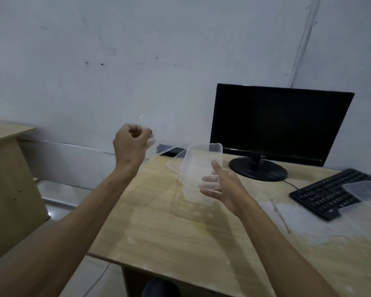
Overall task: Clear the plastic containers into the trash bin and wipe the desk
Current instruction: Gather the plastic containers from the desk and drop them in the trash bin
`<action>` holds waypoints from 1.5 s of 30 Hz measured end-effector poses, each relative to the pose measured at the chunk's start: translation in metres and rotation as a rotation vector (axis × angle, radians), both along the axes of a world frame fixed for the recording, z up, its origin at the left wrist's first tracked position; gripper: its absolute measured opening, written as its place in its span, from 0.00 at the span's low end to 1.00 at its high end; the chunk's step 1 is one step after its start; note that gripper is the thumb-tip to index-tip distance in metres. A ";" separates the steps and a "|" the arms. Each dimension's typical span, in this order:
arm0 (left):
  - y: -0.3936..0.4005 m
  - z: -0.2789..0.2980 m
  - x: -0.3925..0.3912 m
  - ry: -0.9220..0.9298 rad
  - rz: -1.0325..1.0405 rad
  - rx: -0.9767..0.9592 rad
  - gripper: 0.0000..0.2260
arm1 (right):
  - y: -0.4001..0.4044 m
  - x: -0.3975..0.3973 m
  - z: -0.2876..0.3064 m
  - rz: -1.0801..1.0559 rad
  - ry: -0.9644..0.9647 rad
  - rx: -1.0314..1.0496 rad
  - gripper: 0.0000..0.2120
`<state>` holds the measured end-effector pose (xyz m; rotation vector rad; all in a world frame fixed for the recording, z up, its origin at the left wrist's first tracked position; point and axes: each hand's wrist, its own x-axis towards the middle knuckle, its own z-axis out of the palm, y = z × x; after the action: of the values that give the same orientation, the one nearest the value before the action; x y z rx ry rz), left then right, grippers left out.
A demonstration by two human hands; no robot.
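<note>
Clear plastic containers are being gathered: the right hand [224, 189] grasps a rectangular clear plastic tub [198, 168] above the pale wooden desk [180, 232], while the left hand [131, 144] pinches a transparent lid [159, 133], raised near the wall. Another clear container [364, 188] lies on the black keyboard [326, 196]; no trash bin shows, so the next move is likely carrying these off-frame.

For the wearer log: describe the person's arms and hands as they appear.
Both arms are bare to the frame edge, with no sleeves in view. The left hand and right hand wear no gloves, and no rings, watch or wristband show. A few small dark spots mark the left forearm and wrist.
</note>
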<state>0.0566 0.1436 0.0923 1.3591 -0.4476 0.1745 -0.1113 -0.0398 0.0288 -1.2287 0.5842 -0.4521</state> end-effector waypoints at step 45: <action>-0.129 0.000 -0.107 -0.055 -0.633 0.165 0.16 | -0.042 -0.049 0.051 -0.333 -0.080 -0.454 0.29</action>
<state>-0.0507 0.0145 0.0923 1.3114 -0.9298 -0.3540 -0.1606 -0.0816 0.0795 -1.5402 0.6403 -0.9483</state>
